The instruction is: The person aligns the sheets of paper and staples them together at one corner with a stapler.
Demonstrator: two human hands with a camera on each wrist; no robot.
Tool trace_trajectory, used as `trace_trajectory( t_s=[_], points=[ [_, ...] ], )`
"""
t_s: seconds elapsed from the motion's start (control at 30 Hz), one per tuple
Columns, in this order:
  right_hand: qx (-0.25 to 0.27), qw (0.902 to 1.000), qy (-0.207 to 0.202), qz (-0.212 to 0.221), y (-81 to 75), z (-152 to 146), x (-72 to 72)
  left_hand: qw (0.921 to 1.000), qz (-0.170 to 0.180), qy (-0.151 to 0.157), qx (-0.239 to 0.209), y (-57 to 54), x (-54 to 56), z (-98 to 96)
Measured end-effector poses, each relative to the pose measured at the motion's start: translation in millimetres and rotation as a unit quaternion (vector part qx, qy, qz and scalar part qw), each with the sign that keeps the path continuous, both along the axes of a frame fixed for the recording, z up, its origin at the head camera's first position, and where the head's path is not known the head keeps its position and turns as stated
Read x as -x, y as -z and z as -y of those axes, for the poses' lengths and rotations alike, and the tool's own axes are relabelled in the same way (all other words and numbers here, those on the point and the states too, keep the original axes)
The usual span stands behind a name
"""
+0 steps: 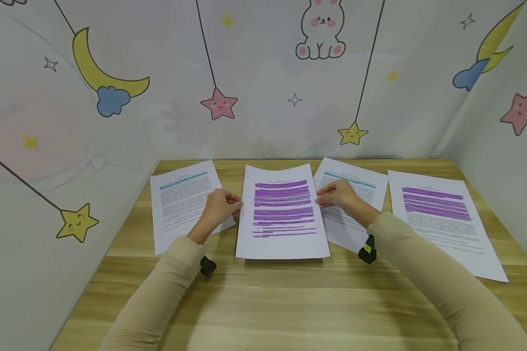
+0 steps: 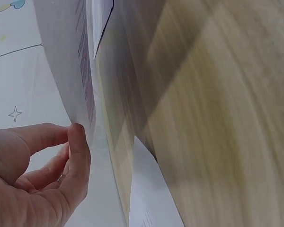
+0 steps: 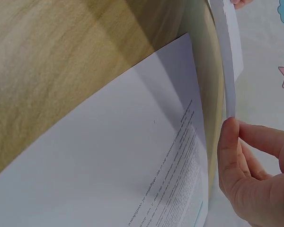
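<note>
A sheet of paper (image 1: 285,246) with nearly all its text marked in purple is held above the table, slightly bowed. My left hand (image 1: 222,207) pinches its left edge between thumb and fingers; the left wrist view shows this hand (image 2: 52,175) with the sheet (image 2: 61,56) rising from the fingertips. On the other side, my right hand (image 1: 340,195) pinches the right edge. In the right wrist view, the right hand (image 3: 251,165) grips the sheet (image 3: 228,71), seen nearly edge-on, over a second paper lying below.
On the wooden table (image 1: 272,302) lie a left paper (image 1: 180,214) and a middle-right paper (image 1: 351,195), each with a blue-marked line. Far right rests a paper (image 1: 443,219) with its upper text marked purple. A patterned white curtain (image 1: 263,73) hangs behind the table.
</note>
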State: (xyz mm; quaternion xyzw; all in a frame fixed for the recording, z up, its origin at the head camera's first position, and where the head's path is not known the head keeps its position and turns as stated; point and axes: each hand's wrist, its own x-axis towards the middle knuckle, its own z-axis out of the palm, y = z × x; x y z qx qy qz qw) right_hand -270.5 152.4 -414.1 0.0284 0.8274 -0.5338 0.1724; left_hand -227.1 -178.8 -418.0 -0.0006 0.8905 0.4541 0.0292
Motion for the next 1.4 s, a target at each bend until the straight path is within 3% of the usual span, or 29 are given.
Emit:
trace_trajectory(
  t_s=[0.37, 0.67, 0.93, 1.4],
  points=[
    [0.029, 0.9996, -0.006, -0.003, -1.2, -15.9, -15.2, 0.9996, -0.019, 0.019, 0.010, -2.7, -5.3, -9.1],
    [0.034, 0.9994, -0.009, -0.001, -1.2, -29.3, -27.2, 0.9996, 0.004, 0.018, -0.019, -4.9, -12.6, -22.2],
    [0.032, 0.9993, -0.016, -0.003, -3.4, -40.9, -36.2, 0.9995, -0.015, 0.022, -0.019, -4.1, -17.1, -29.9],
    [0.052, 0.9984, -0.021, 0.008, 0.4, -54.1, -50.3, 0.9991, -0.010, 0.038, -0.018, -5.0, -29.4, -36.7]
  ],
)
